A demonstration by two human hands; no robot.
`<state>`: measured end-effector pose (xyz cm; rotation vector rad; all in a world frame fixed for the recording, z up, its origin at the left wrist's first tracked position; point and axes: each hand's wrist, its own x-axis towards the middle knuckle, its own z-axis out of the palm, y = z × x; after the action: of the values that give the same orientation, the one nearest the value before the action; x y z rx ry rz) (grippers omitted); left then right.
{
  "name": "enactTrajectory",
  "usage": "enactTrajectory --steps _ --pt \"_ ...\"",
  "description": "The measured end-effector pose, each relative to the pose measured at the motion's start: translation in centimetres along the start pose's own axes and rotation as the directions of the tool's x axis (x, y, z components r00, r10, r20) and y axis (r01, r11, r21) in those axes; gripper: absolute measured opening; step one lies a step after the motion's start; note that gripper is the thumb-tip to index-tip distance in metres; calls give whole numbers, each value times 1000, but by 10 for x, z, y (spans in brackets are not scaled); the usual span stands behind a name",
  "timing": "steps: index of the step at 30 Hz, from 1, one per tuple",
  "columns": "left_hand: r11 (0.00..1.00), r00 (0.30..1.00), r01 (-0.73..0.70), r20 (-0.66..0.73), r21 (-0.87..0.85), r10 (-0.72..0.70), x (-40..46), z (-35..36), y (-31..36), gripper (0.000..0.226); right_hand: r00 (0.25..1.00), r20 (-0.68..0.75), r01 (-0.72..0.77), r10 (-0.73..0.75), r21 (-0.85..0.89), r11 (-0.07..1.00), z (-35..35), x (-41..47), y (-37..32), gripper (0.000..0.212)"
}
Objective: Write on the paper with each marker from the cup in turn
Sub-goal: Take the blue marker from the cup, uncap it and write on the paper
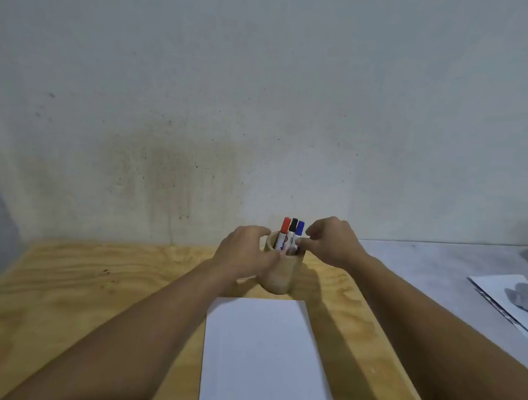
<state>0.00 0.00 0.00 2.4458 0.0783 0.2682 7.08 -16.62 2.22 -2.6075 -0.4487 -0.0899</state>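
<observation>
A wooden cup (281, 276) stands on the plywood table (94, 281) just beyond a blank white sheet of paper (264, 356). Three markers stand upright in it: red cap (285, 225), black cap (293, 225), blue cap (299, 228). My left hand (246, 253) wraps the cup's left side, thumb on the front and fingers on the rim. My right hand (331, 242) hovers at the cup's right rim, thumb and forefinger apart beside the blue marker, holding nothing.
A stained grey wall rises close behind the table. To the right lies a grey surface (439, 268) with white sheets (506, 295) and a grey cloth-like object (527, 296) on them.
</observation>
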Motion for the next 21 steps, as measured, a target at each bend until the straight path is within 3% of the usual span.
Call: enactTrajectory --steps 3,7,11,17,21 --pt "998 998 8 -55 -55 -11 0 8 1 55 998 -55 -32 38 105 994 12 5 -1 44" --pt "989 997 4 -78 -147 -15 -1 10 -2 46 993 -89 -53 72 198 979 25 9 -1 23" --pt "983 996 43 -75 -178 -57 2 13 -9 63 983 -132 -71 128 369 927 25 11 0 16" --pt "989 998 44 -33 -144 -50 4 16 -13 67 949 -311 121 49 505 855 -12 10 -15 20" --pt "942 990 1 -130 -336 -47 3 -2 -4 57 927 -370 256 -61 506 824 -38 -5 -37 21"
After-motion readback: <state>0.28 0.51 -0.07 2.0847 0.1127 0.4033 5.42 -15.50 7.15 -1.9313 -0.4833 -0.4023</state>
